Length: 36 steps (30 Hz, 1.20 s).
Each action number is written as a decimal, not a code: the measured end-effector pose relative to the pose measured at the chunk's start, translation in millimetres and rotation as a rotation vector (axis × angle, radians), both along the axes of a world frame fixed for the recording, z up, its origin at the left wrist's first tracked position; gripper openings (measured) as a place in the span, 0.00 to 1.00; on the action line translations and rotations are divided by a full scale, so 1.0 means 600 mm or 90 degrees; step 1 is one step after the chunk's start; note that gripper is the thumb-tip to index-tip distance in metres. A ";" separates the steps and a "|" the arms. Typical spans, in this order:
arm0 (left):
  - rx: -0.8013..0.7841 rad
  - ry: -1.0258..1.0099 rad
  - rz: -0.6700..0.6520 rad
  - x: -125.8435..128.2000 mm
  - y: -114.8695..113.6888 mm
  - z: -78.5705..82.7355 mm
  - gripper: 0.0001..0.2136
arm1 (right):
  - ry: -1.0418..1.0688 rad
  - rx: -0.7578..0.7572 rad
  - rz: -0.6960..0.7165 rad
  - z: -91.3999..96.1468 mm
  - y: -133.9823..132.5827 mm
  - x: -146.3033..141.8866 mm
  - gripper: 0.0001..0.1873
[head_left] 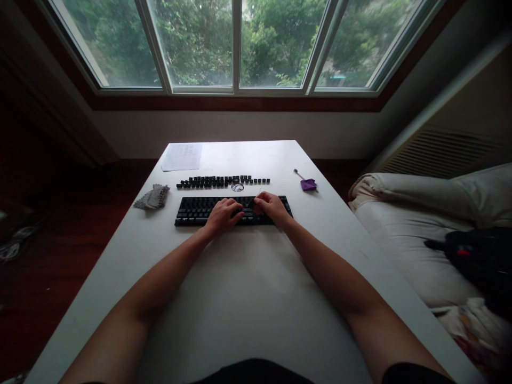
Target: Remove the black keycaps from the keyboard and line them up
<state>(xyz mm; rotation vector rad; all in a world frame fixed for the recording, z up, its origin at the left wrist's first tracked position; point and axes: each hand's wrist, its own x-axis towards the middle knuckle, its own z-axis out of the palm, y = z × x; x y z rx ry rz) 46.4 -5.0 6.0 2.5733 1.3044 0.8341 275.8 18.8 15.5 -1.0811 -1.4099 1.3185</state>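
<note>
A black keyboard lies across the white table in front of me. Keycaps cover its left part, while the stretch between my hands looks partly bare. My left hand rests on the keyboard's middle, fingers loosely extended and apart, holding nothing I can see. To its right, the fingertips of my right hand are pinched over the keys. A small dark piece and a thin wire show at those fingertips; the exact kind is too small to tell. Beyond the keyboard, loose black keycaps stand in rows.
A small round whitish dish sits beside the keycaps. On the left are a crumpled grey cloth and a paper sheet. A thin brush and a purple cloth lie right. A sofa stands beyond the table's right edge.
</note>
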 end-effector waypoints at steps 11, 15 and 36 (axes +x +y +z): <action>0.028 0.005 -0.004 -0.002 0.002 -0.004 0.11 | 0.066 -0.059 -0.044 -0.001 0.020 0.036 0.15; 0.016 0.005 -0.007 -0.003 0.004 -0.006 0.13 | 0.066 -0.060 -0.044 0.000 0.020 0.037 0.15; -0.039 -0.021 0.079 -0.053 0.183 0.031 0.10 | 0.089 -0.056 -0.047 -0.005 0.023 0.038 0.14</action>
